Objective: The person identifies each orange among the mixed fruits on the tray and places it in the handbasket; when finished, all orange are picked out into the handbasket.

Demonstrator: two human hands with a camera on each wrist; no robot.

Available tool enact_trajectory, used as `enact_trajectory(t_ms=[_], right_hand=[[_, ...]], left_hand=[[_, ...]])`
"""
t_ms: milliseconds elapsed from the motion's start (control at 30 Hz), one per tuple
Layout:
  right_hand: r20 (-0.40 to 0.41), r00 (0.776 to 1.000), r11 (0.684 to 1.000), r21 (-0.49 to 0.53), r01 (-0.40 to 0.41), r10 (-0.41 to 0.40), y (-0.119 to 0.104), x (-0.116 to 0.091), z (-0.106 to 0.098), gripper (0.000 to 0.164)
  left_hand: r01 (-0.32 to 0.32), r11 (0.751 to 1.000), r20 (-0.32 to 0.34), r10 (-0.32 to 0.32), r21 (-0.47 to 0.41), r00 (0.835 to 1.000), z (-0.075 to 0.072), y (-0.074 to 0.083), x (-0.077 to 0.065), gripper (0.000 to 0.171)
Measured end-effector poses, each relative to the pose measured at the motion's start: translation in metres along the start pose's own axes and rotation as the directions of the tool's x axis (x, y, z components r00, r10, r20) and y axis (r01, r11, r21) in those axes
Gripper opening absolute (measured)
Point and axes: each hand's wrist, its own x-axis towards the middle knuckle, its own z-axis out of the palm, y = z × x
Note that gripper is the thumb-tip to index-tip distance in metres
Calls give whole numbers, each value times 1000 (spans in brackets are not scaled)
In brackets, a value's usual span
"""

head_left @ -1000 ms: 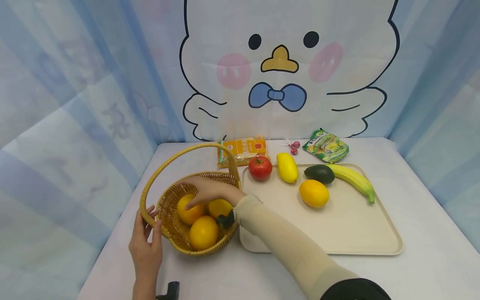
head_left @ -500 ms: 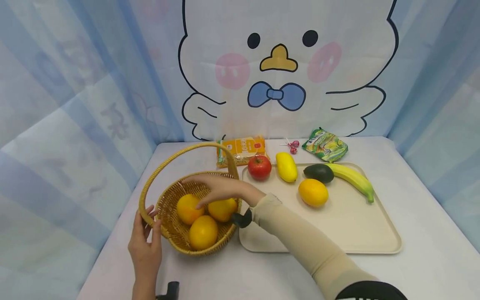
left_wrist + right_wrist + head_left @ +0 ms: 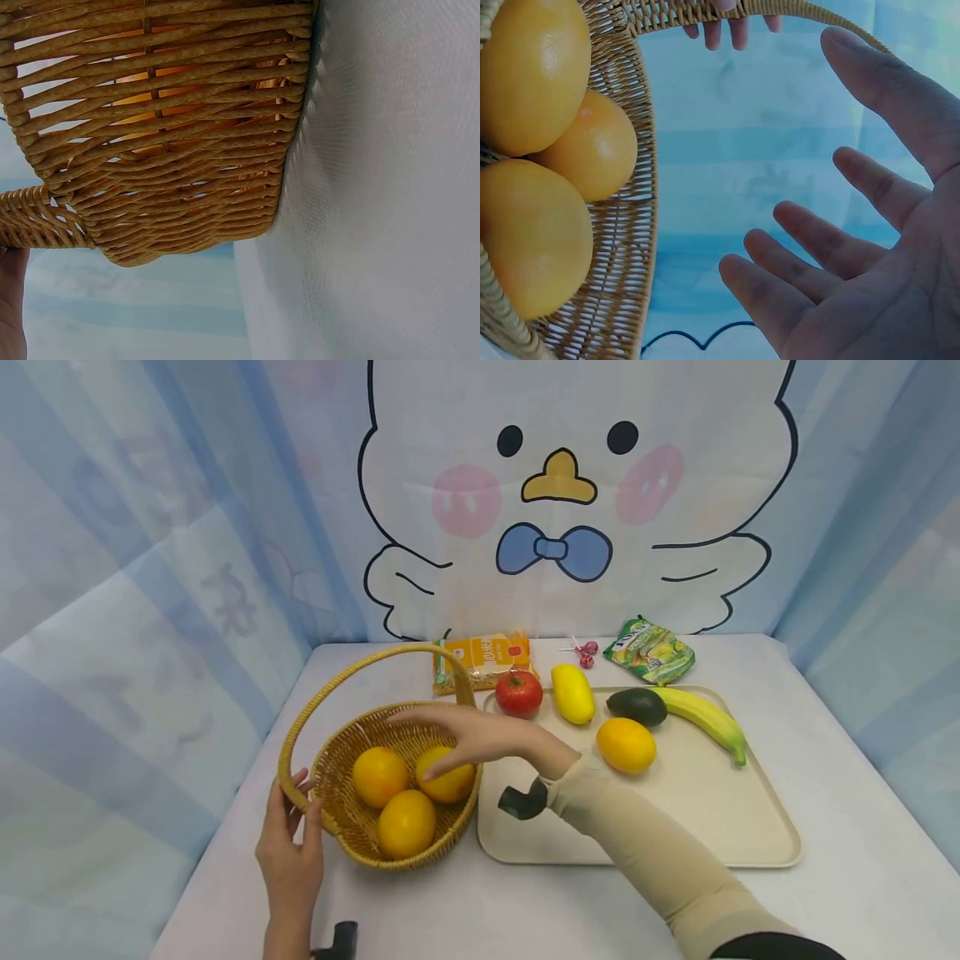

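At the left of the head view stands a wicker basket (image 3: 336, 768) with a tall arched handle. My left hand (image 3: 291, 860) grips the foot of that handle, fingers behind and thumb in front. Three yellow-orange fruits lie inside: one at the left (image 3: 380, 777), one at the front (image 3: 407, 825), one at the right (image 3: 459, 783). Above the basket's right side, my right hand (image 3: 483, 735) holds nothing, fingers spread and thumb overlapping the right fruit. In the right wrist view the open palm (image 3: 885, 292) is apart from the fruits. The basket's woven wall (image 3: 187, 165) fills the left wrist view.
A beige tray (image 3: 697, 818) on the right bears a red tomato-like fruit (image 3: 519, 694), a yellow mango-shaped fruit (image 3: 573, 693), an orange-yellow fruit (image 3: 626, 746), a dark green fruit (image 3: 636, 707) and a banana (image 3: 705, 722). Behind lie an orange packet (image 3: 487, 656), lollipops (image 3: 587, 653) and a green bag (image 3: 651, 652).
My right hand has drawn back to the right, away from the left fruit, uncovering it. The left hand has kept its grip on the handle; the basket stands as before.
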Motion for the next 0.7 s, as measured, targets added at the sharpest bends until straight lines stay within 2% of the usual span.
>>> enact_trajectory(t_ms=[133,300,567,700], right_hand=[[-13,999,999,16,-33,33,-1,-15,-6,73],[-66,996,999,-3,-54,53,3,-34,-13,74],[-115,993,1000,28,-4,7,11,-59,-24,76],[-147,988,998,24,-50,53,9,-73,-29,76]], left_hand=[[-15,1000,-4,15,-3,1000,0,0,0,58],[-12,1000,-3,12,-22,1000,0,0,0,58],[-6,1000,-5,6,-2,1000,1,-1,-2,57],[11,1000,3,-11,4,1000,1,1,-2,57]])
